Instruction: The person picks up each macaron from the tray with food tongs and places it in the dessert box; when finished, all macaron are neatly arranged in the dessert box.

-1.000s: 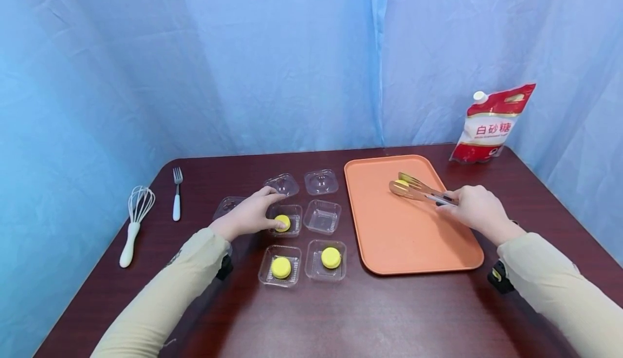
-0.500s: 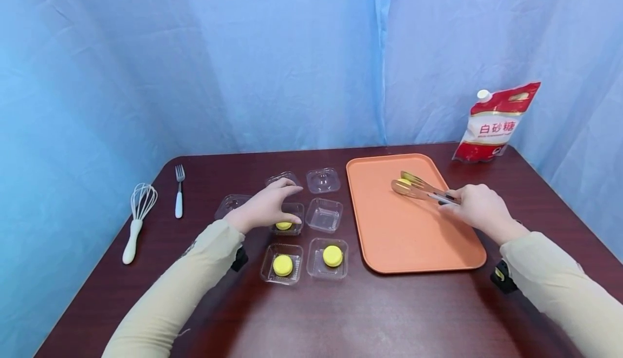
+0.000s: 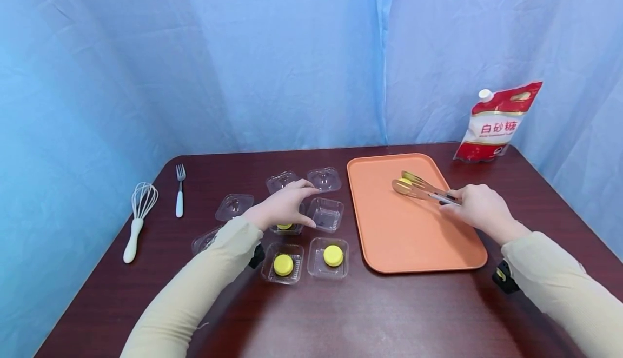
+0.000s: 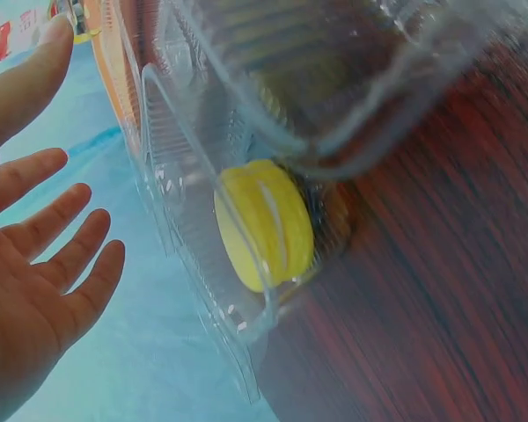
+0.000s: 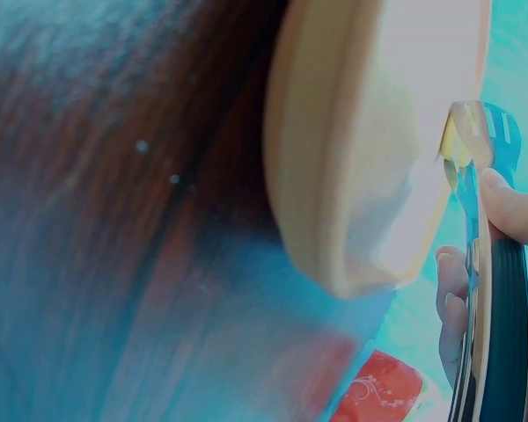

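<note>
- Farthest left of the orange tray, a whisk [image 3: 139,223] lies with its white handle toward the viewer.
- Also well left of the tray, but nearer it, a fork [image 3: 180,190] with a pale handle lies tines away from the viewer.
- Left of the tray, a clear plastic piece [image 3: 203,239] is partly hidden by the cream left sleeve [image 3: 194,293]; a clear lid [image 3: 235,207] lies a little nearer the tray.
- Two more clear lids [image 3: 325,180] lie side by side, just left of the tray's far half.
- The left hand [image 3: 284,206] hovers left of the tray over the clear containers, fingers spread, thumb apart, gripping nothing.
- Left of the tray stand four square clear containers in two rows. The rear left container [image 3: 295,231], beneath the left hand, holds a yellow macaron [image 4: 266,224]; the rear right container [image 3: 325,213] is just beside the tray. The front left container [image 3: 295,251] and front right container [image 3: 318,246] hold one yellow macaron each.
- The orange tray [image 3: 413,239] lies flat on a dark red-brown table [image 3: 370,315], before a blue curtain [image 3: 292,60].
- Over the tray's far half, tongs [image 3: 422,194] have their slotted heads either side of another yellow macaron, the tongs' macaron [image 3: 405,181].
- At the tray's right side, the right hand [image 3: 482,209] grips the tongs, thumb pressed along one arm.
- Behind and right of the tray stands a red-and-white sugar pouch [image 3: 498,123] with a white cap.
</note>
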A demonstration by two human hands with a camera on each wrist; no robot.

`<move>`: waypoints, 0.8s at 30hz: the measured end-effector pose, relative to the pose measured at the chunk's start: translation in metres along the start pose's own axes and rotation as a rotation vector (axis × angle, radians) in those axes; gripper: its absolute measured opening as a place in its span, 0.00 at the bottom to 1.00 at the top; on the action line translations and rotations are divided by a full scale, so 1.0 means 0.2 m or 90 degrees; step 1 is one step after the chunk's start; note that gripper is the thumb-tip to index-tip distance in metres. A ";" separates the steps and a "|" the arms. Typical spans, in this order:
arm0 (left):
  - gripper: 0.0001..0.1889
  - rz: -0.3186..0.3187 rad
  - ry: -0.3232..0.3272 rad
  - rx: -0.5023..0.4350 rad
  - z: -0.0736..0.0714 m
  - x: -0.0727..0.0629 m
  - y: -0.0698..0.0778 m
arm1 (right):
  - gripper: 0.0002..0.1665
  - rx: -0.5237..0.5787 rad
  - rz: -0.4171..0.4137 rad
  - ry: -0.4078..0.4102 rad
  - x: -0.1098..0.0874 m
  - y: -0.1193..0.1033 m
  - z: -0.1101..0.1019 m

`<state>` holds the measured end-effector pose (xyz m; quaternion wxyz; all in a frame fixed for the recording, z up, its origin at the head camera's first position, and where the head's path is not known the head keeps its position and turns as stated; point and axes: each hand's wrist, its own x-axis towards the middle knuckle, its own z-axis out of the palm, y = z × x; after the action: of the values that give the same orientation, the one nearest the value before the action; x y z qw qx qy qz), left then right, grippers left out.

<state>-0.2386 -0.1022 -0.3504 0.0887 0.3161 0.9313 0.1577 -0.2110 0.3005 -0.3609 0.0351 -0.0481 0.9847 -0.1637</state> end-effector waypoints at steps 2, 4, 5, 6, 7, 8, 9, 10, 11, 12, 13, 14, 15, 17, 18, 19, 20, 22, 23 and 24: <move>0.41 0.001 -0.010 0.002 0.01 0.02 0.00 | 0.31 0.001 0.001 0.000 0.00 0.00 0.00; 0.41 -0.003 -0.023 0.002 0.02 0.03 0.01 | 0.32 0.004 0.003 -0.002 0.00 0.00 0.00; 0.40 -0.005 -0.028 0.003 0.02 0.04 0.01 | 0.32 0.005 0.003 -0.003 0.00 0.00 0.00; 0.40 -0.007 -0.035 0.002 0.02 0.04 0.02 | 0.32 0.007 0.005 -0.005 0.00 0.00 0.00; 0.40 -0.011 -0.041 0.002 0.02 0.04 0.02 | 0.32 0.008 0.005 -0.006 0.00 0.00 0.00; 0.39 -0.015 -0.048 0.003 0.02 0.05 0.02 | 0.32 0.008 0.005 -0.006 0.00 0.00 0.00; 0.39 -0.020 -0.057 0.004 0.02 0.05 0.03 | 0.31 0.007 0.004 -0.006 0.00 0.00 0.00; 0.39 -0.023 -0.064 0.006 0.02 0.05 0.03 | 0.31 0.006 0.003 -0.006 0.00 0.00 0.00; 0.39 -0.026 -0.072 0.009 0.02 0.05 0.04 | 0.31 0.005 0.002 -0.006 0.00 0.00 0.00; 0.39 -0.028 -0.081 0.013 0.02 0.05 0.04 | 0.31 0.003 0.002 -0.005 0.00 0.00 0.00; 0.39 -0.029 -0.086 0.015 0.02 0.05 0.04 | 0.31 0.001 0.001 -0.005 0.00 0.00 0.00; 0.40 -0.030 -0.091 0.019 0.02 0.06 0.04 | 0.31 0.000 0.001 -0.004 0.00 0.00 0.00; 0.40 -0.030 -0.096 0.023 0.02 0.06 0.04 | 0.31 -0.001 0.002 -0.005 0.00 0.00 0.00; 0.40 -0.031 -0.102 0.030 0.03 0.06 0.04 | 0.31 0.001 0.003 -0.006 0.00 0.00 0.00; 0.40 -0.030 -0.104 0.032 0.03 0.06 0.04 | 0.31 0.002 0.003 -0.008 0.00 0.00 0.00; 0.40 -0.031 -0.104 0.032 0.04 0.06 0.04 | 0.31 0.002 0.004 -0.009 0.00 -0.01 0.00; 0.40 -0.032 -0.107 0.035 0.04 0.07 0.04 | 0.31 0.003 0.004 -0.009 0.00 -0.01 0.00; 0.40 -0.034 -0.109 0.037 0.05 0.07 0.04 | 0.31 0.004 0.004 -0.010 0.00 -0.01 0.00; 0.40 -0.033 -0.108 0.037 0.05 0.07 0.04 | 0.31 0.003 0.003 -0.009 0.00 -0.01 0.00; 0.39 -0.034 -0.108 0.039 0.05 0.07 0.04 | 0.31 0.001 0.002 -0.008 0.00 -0.01 0.00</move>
<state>-0.2429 -0.0852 -0.3583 0.1619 0.3061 0.9329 0.0992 -0.2109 0.2991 -0.3608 0.0418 -0.0474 0.9844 -0.1640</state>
